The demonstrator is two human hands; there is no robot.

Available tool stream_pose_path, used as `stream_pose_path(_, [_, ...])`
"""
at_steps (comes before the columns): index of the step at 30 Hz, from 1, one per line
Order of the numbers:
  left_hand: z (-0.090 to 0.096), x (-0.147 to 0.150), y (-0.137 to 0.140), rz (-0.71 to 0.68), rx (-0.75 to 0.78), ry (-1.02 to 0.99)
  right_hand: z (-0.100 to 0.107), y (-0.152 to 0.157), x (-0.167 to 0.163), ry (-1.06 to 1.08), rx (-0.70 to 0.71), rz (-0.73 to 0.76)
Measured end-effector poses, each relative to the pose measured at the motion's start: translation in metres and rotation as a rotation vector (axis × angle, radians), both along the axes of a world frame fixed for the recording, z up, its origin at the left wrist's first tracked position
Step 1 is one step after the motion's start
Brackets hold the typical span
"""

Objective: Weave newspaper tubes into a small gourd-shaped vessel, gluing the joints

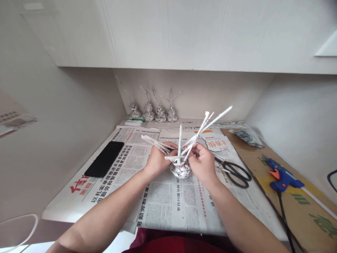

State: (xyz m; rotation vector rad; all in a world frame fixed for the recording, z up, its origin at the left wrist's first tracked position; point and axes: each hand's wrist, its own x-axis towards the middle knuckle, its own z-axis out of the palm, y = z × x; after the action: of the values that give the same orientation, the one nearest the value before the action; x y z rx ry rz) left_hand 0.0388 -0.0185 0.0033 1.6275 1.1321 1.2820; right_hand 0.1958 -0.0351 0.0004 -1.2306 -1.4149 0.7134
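Observation:
A small round weave of rolled newspaper strips (180, 170) is held between my two hands above the newspaper-covered table. Several white paper sticks fan out from its top, to the left, upward and to the right. My left hand (158, 160) is closed at the weave's left side, around the left-leaning sticks. On the other side, my right hand (203, 161) pinches at the base of the right-leaning sticks. Both sets of fingertips are partly hidden behind the sticks.
Black-handled scissors (235, 172) lie right of my right hand. A blue glue gun (284, 177) rests on cardboard (263, 182) farther right. A black phone (104, 159) lies left on newspaper (163, 207). Several finished woven gourd shapes (160, 114) stand along the back wall, beneath an overhanging panel (184, 35).

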Motion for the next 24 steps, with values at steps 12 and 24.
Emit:
stream_pose_path(12, [-0.001,-0.004,-0.007,-0.029,0.343,0.205,-0.002,0.01,0.005,0.108,-0.075,0.045])
stream_pose_path(24, [0.004,-0.005,-0.004,0.134,0.363,0.436,-0.006,0.003,-0.004,0.25,-0.35,0.123])
